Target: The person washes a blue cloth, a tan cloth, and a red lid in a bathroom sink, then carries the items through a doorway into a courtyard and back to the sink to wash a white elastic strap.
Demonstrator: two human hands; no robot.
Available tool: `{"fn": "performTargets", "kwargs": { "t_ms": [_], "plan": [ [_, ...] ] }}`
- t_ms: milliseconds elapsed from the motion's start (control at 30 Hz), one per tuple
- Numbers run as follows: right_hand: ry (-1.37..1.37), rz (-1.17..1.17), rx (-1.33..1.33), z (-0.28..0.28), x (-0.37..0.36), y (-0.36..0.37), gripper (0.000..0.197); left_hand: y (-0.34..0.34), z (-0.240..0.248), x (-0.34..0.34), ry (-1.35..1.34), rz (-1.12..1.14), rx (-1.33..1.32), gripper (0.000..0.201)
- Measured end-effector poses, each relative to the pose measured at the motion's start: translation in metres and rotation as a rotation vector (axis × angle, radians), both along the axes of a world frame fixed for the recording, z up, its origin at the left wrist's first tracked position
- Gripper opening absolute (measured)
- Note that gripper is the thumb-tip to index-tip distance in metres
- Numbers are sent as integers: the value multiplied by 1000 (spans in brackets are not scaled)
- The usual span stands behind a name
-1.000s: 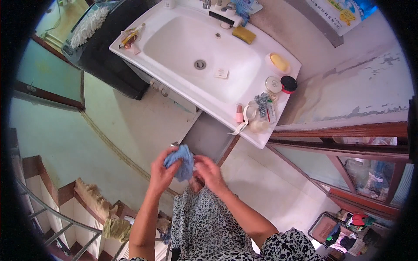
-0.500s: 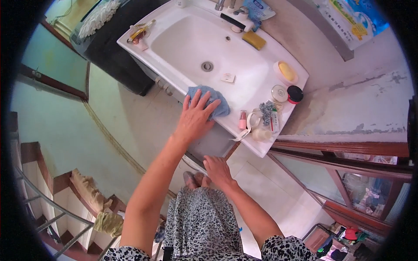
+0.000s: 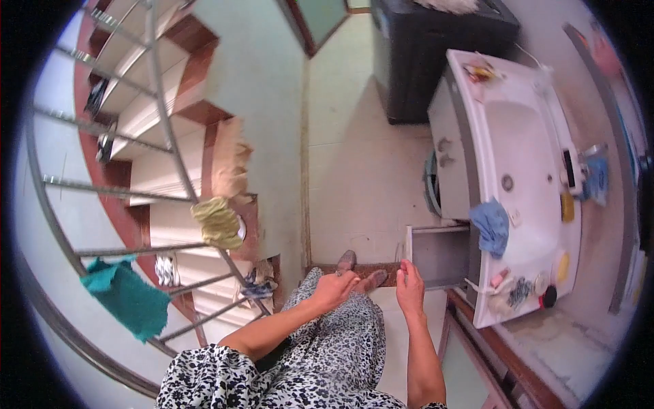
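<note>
Both hands, left hand [image 3: 335, 286] and right hand [image 3: 409, 288], are held empty with fingers loosely open above the lap, well apart from the blue cloth [image 3: 491, 225] draped over the white sink's [image 3: 477, 123] front edge.

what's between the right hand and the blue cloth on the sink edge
Nothing visible. The right hand is empty, beside the open cabinet door; the blue cloth lies draped on the sink's front rim, with open space between.
</note>
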State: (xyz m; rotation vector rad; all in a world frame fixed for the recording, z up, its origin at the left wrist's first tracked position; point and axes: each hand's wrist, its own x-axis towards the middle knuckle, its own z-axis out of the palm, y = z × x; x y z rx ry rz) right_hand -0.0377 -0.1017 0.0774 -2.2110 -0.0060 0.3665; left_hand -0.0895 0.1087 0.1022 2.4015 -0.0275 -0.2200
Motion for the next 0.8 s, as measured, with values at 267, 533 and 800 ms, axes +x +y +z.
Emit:
{"fn": "performTargets", "kwargs": {
  "t_ms": [267, 533, 800],
  "plan": [
    [61, 324, 101, 9, 17, 58, 21, 45, -5, -78, 160, 452, -6, 23],
    [173, 632, 86, -10, -29, 89, 23, 69, -24, -158, 316, 869, 15, 29],
    [245, 785, 85, -24, -64, 109, 22, 120, -43, -197, 481, 980, 125, 27]
  ]
}}
